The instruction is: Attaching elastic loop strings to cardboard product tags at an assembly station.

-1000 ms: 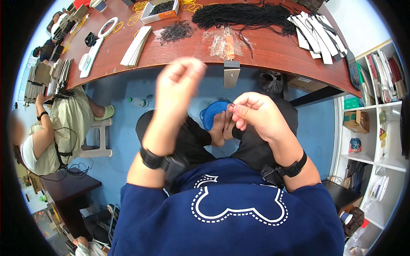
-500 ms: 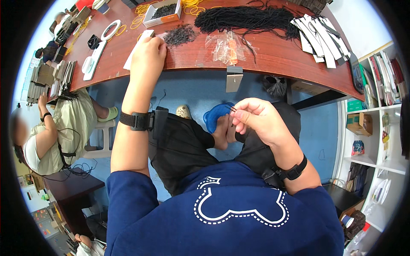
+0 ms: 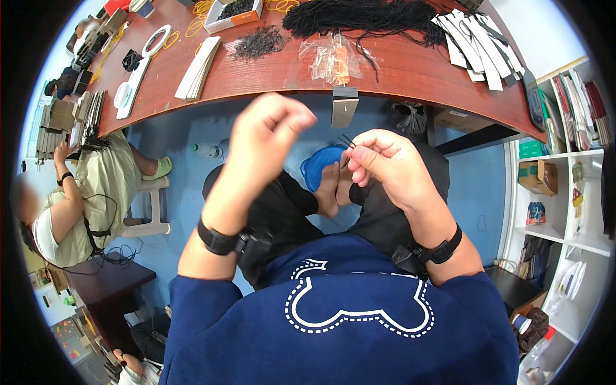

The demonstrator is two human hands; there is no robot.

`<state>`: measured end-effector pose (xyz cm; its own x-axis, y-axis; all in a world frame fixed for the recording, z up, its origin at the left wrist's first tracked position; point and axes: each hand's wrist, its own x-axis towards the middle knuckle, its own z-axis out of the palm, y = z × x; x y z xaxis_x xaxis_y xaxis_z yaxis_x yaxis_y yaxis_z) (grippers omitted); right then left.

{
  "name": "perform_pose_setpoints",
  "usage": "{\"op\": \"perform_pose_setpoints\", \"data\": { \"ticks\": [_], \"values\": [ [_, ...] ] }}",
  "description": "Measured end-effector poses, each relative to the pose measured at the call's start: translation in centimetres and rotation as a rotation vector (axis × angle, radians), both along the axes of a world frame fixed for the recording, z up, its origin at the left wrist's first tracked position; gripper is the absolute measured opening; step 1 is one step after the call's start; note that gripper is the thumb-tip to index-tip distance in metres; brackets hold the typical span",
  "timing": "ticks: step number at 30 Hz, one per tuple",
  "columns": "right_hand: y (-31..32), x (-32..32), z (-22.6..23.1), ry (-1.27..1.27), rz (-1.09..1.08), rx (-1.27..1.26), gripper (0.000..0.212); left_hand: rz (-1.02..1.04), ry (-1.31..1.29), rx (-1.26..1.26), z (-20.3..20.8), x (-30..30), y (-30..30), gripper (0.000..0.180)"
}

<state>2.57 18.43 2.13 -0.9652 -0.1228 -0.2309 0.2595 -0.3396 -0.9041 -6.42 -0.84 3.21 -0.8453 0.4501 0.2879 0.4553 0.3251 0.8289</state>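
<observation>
My right hand (image 3: 384, 165) is held over my lap, its fingers pinched on thin black cords (image 3: 346, 141) whose ends stick out toward the table. My left hand (image 3: 273, 128) is raised beside it with curled fingers; whether something small sits between them cannot be seen. Both wrists wear black bands. On the reddish wooden table (image 3: 398, 77) ahead lie a small heap of short black pieces (image 3: 258, 43), a large bundle of long black cords (image 3: 366, 14), a stack of white cards (image 3: 200, 59) and clear plastic bags (image 3: 333, 59).
A cardboard box (image 3: 234, 14) with dark pieces and yellow rubber bands (image 3: 200, 24) lie at the table's far side; black-and-white strips (image 3: 481, 48) at its right. A card (image 3: 344, 107) hangs off the front edge. Another person (image 3: 83, 199) sits at left. Shelves (image 3: 564, 179) stand right.
My left hand came back from the white cards on the table and now is raised next to my right hand. My right hand has stayed over my lap with the cords.
</observation>
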Motion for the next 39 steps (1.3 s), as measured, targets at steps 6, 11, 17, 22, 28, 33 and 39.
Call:
{"op": "perform_pose_setpoints", "data": {
  "ticks": [6,11,17,22,28,33,39],
  "values": [
    [-0.2,0.3,0.3,-0.027,0.068,0.006,0.013,-0.145,-0.761,0.434,-0.8,4.2,1.9,0.009],
    [-0.4,0.4,0.4,0.004,0.063,0.082,0.013,-0.176,-0.438,0.254,-1.7,3.6,1.7,0.016],
    [-1.1,0.7,0.0,0.066,-0.102,0.100,0.013,-0.137,-0.689,0.514,-1.6,4.3,1.9,0.020],
    [-1.5,0.8,0.1,0.077,-0.109,0.135,0.013,-0.079,-0.647,0.560,-1.8,4.6,2.4,0.018],
    [-1.8,1.0,-0.4,0.383,-0.253,0.542,0.008,-0.061,-0.605,0.590,-2.4,4.5,2.7,0.027],
    [-1.9,1.1,0.6,0.569,-0.237,0.804,0.003,-0.135,-0.634,0.706,-2.8,5.0,2.5,0.020],
    [-1.2,0.9,0.1,0.199,-0.220,0.243,0.001,-0.113,-0.670,0.318,-2.1,5.0,1.4,0.014]
  ]
}}
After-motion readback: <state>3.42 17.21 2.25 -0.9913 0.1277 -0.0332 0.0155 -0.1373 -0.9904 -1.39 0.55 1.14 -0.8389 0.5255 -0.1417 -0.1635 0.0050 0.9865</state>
